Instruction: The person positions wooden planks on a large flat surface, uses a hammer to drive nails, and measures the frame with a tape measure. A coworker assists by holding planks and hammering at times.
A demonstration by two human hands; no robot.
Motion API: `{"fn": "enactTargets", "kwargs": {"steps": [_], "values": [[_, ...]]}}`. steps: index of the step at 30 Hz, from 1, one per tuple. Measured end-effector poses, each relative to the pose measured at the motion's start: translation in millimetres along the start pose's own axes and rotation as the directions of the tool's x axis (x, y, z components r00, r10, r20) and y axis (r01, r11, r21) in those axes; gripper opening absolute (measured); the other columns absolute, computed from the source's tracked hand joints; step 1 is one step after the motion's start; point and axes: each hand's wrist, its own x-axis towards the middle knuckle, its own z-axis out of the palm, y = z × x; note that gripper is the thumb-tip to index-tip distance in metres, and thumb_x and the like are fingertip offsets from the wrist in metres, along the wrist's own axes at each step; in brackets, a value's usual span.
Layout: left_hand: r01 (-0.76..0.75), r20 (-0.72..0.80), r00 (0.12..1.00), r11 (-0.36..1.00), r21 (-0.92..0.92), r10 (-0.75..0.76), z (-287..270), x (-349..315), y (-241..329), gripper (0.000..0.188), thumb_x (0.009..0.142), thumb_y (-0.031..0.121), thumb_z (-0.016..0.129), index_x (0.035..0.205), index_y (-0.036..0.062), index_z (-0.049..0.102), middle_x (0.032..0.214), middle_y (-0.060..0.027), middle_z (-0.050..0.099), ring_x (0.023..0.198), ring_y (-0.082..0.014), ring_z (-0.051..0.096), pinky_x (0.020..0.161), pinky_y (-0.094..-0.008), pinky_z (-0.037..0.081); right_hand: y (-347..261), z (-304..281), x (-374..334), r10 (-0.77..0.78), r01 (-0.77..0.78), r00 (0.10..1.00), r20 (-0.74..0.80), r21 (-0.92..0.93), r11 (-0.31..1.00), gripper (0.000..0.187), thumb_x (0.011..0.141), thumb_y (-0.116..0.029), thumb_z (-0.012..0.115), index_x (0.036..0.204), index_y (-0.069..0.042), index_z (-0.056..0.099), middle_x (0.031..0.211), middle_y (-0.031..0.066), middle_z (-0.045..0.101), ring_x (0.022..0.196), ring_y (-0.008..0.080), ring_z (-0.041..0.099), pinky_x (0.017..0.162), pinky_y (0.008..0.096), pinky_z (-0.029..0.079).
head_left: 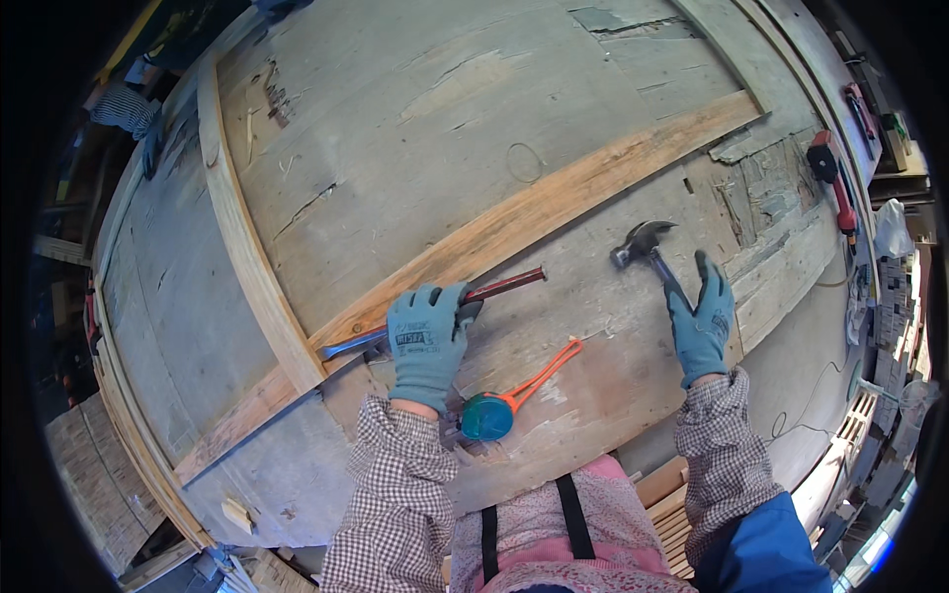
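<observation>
A: Colours on the hands?

B: Left hand (427, 341) and right hand (700, 321): both gloved in teal, dark print on the backs, darker fingertips. Sleeves (390, 494): small brown-and-white check. Blue cloth (771, 549) by the right one.

A: Tools?

B: Bar (509, 284): dark red and black one side of the left hand, blue the other. Hammer (647, 240): dark grey head, dark handle. Round case (487, 418): teal. Its loop (544, 374): solid orange. Power tool (843, 203): red and black.

A: Wood?

B: Tabletop (395, 168): weathered grey, brownish patches. Plank (554, 210): orange-tan, brown streaks.

A: Apron?

B: Apron (625, 514): speckled pink. Straps (573, 516): plain black.
</observation>
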Motion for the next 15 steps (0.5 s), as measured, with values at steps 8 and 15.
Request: {"fn": "enactTargets", "kwargs": {"steps": [8,15], "values": [[-0.099,-0.103,0.989,0.994,0.045,0.103,3,10,1,0.028,0.070,0.017,0.070,0.097,0.0136,0.063,0.099,-0.0088,0.056,0.097,-0.0306,0.052,0.088,-0.0435,0.039,41,5,1,0.181,-0.193,0.924,0.337,0.003,0.981,0.033,0.084,-0.032,0.064,0.101,-0.006,0.053,0.091,0.0101,0.059,0.079,0.0213,0.057,0.069,0.0358,0.047],[-0.090,-0.118,0.989,0.995,-0.033,0.086,10,9,-8,0.027,0.070,0.018,0.072,0.095,0.0121,0.063,0.108,-0.0094,0.055,0.108,-0.0335,0.048,0.094,-0.0453,0.041,-29,-41,-23,0.267,-0.890,0.373,0.889,0.262,0.374,0.031,0.090,-0.035,0.057,0.101,-0.006,0.055,0.065,0.0020,0.054,0.050,0.0099,0.048,0.044,0.0245,0.040]]}}
